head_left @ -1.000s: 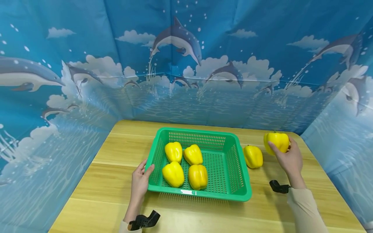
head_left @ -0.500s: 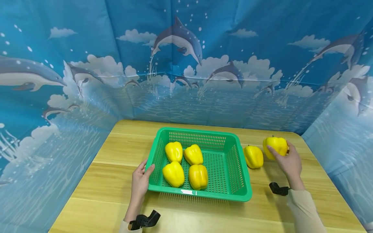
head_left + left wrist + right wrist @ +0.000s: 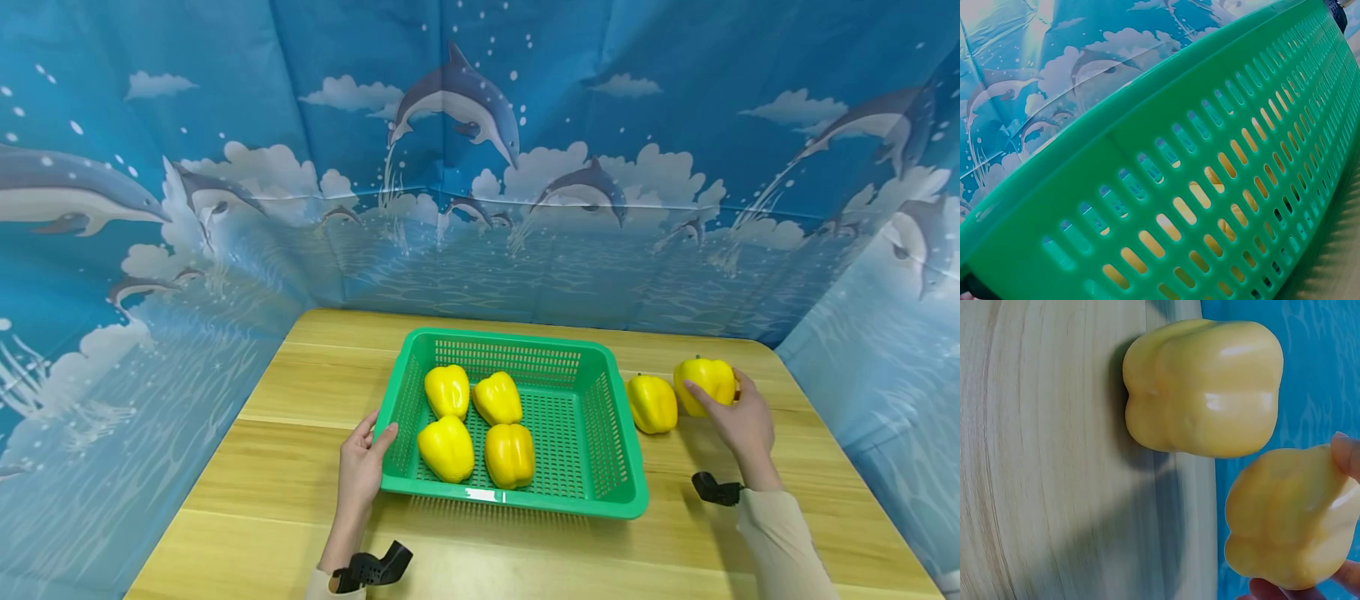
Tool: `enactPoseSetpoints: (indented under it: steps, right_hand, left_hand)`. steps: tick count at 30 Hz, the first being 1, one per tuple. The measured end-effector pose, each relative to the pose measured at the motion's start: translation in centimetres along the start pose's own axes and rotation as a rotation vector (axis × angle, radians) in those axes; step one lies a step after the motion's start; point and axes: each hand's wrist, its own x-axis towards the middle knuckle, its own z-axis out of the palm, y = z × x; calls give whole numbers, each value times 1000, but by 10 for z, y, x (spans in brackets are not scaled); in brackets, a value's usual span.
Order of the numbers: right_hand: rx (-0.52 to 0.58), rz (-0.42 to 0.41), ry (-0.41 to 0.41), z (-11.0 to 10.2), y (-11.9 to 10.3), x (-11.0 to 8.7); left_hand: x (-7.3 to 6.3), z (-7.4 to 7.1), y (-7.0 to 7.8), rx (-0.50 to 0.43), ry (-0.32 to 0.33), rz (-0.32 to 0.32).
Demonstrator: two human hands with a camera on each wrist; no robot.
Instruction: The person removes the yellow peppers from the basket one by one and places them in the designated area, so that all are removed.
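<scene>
My left hand (image 3: pixel 362 462) grips the left rim of a green plastic basket (image 3: pixel 517 498), thumb over the edge and fingers outside. Several yellow bell peppers (image 3: pixel 447 448) lie in the basket's left and middle part. In the left wrist view the slotted basket wall (image 3: pixel 1110 144) fills most of the picture, with yellow showing through the slots. To the right of the basket, my right hand (image 3: pixel 748 427) holds a yellow bell pepper (image 3: pixel 1288 519), stem up, between thumb and fingers. Just left of it, another yellow bell pepper (image 3: pixel 652 404) rests on the table beside the basket's right wall.
The wooden table (image 3: pixel 262 492) extends around the basket, its far edge against a blue curtain (image 3: pixel 450 267) printed with dolphins. More curtain hangs on the left and right sides. A black wrist camera (image 3: pixel 372 567) sits on the left wrist, and another (image 3: pixel 717 489) on the right.
My right hand has lowered the held bell pepper and shifted it slightly left, closer to the pepper on the table. The left hand and the basket have stayed in place.
</scene>
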Motion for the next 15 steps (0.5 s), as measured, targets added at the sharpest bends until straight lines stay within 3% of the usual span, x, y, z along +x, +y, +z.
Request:
enactPoseSetpoints:
  steps: [15]
  right_hand:
    - [-18, 62, -28, 3, 1, -2]
  left_hand:
    - [1, -1, -1, -16, -7, 11]
